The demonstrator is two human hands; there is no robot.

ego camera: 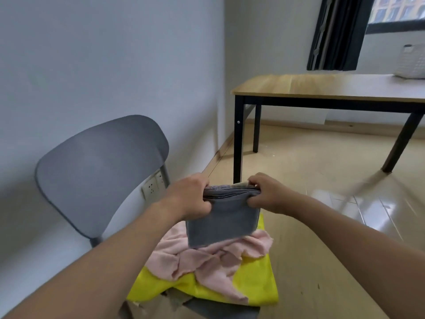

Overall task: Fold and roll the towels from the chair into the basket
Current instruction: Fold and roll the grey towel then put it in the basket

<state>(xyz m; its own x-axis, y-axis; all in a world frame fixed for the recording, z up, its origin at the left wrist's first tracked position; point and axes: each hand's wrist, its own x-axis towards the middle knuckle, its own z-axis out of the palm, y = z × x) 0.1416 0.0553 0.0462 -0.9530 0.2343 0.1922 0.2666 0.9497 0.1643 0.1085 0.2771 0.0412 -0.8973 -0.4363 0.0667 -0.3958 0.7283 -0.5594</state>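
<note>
Grey towel (224,221) folded, both grips pinching its top edge: left hand (190,195), right hand (268,192). Unrolled. Pink towel (207,256), yellow towel (257,282) untouched on chair (101,166); basket (411,62) far off on counter (322,85).

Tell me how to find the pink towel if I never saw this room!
Look for the grey chair by the wall. On its seat lies a yellow towel, and the pink towel sits crumpled on top of it. It is the only pink one, below the folded grey towel held in both hands.
</note>
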